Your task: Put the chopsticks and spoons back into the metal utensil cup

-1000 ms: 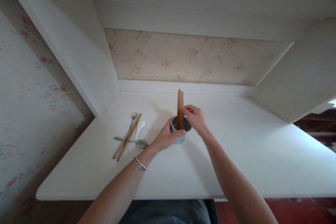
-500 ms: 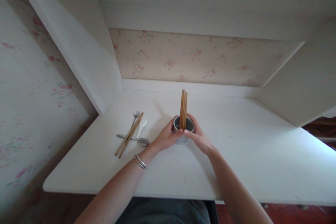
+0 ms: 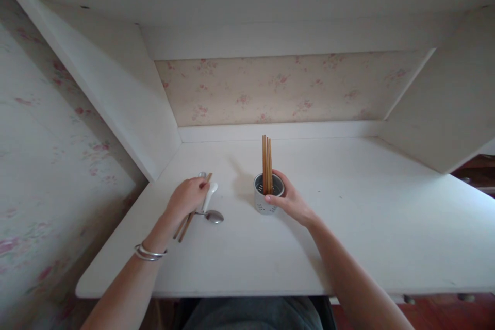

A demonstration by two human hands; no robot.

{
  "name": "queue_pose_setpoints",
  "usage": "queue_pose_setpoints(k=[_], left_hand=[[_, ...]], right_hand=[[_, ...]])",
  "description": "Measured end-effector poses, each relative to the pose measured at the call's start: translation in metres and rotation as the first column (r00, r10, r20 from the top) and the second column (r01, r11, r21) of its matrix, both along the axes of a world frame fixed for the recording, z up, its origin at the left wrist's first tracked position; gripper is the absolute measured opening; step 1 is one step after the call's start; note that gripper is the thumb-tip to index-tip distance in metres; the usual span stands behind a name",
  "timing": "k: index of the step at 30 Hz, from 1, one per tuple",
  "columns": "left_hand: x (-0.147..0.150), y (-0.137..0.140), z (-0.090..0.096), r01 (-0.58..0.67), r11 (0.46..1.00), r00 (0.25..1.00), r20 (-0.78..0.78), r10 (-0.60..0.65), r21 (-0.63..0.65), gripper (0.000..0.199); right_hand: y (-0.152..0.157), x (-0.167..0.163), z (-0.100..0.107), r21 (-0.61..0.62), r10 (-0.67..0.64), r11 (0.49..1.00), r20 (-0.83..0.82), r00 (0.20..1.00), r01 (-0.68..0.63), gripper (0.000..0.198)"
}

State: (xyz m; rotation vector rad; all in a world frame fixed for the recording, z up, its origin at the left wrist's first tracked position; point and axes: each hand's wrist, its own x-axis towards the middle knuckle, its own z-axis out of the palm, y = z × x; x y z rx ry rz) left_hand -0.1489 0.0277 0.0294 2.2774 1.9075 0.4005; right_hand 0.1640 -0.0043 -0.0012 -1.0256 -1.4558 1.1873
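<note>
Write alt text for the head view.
The right hand holds a perforated utensil holder with standing chopsticks on a white desk; the left hand is over two loose chopsticks, beside a white soup spoon and metal spoons.

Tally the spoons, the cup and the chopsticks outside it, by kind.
Cup: 1
Chopsticks outside the cup: 2, partly covered
Metal spoons: 2, one mostly hidden
White spoon: 1
Total: 6

One head-worn view from close above the white desk (image 3: 386,227), forward-down toward the hands (image 3: 290,201).
</note>
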Motion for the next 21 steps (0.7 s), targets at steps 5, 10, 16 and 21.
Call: queue_pose_setpoints(k=[5, 10, 16, 21], left_hand=[[-0.037, 0.007, -0.019, -0.098, 0.972, 0.975, -0.217, 0.051, -0.213, 0.037], [-0.036, 0.012, -0.027, -0.137, 0.947, 0.962, -0.269, 0.056, -0.292, 0.042], [-0.026, 0.015, -0.016, -0.152, 0.959, 0.949, -0.306, 0.074, -0.24, 0.042], [-0.009, 0.018, 0.005, -0.149, 0.989, 0.965, -0.221, 0.14, -0.025, 0.045]], right_hand=[[0.001, 0.0, -0.001, -0.008, -0.009, 1.0, 0.006, 1.0, 0.01, 0.081], [0.002, 0.001, -0.004, 0.002, -0.008, 1.0, -0.007, 1.0, 0.008, 0.082], [0.003, 0.002, -0.007, 0.017, -0.026, 1.0, 0.026, 0.999, 0.025, 0.081], [0.002, 0.001, -0.005, -0.003, -0.006, 1.0, -0.008, 1.0, 0.006, 0.083]])
